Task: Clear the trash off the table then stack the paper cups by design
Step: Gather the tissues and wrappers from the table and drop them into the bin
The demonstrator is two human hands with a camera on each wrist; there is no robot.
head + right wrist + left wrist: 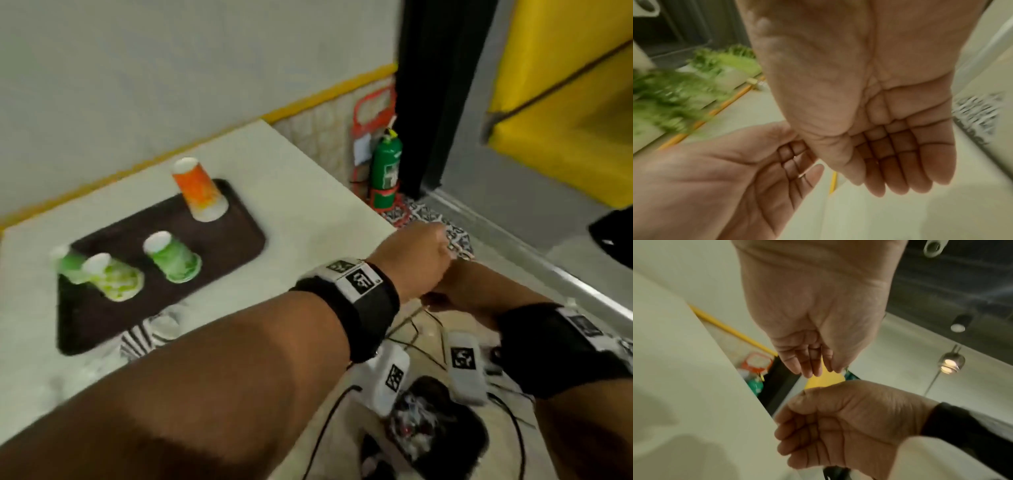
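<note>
Four paper cups stand upside down on a brown tray (pixel 222 246): an orange cup (pixel 200 190) at the back, a green cup (pixel 171 257) in the middle, a light green cup (pixel 113 277), and a blurred green cup (pixel 66 265) at the left. My left hand (pixel 414 260) (pixel 812 365) and right hand (pixel 459 291) (pixel 900 170) meet beyond the table's right edge, above the floor. Both palms are bare, with loosely bent fingers holding nothing. A black bin (pixel 435 421) with crumpled trash stands on the floor below my arms.
A striped wrapper and clear plastic (pixel 150 332) lie at the tray's near edge on the white table (pixel 308 205). White tagged devices (pixel 464 366) and cables lie on the floor. A green extinguisher (pixel 385 168) stands by the wall.
</note>
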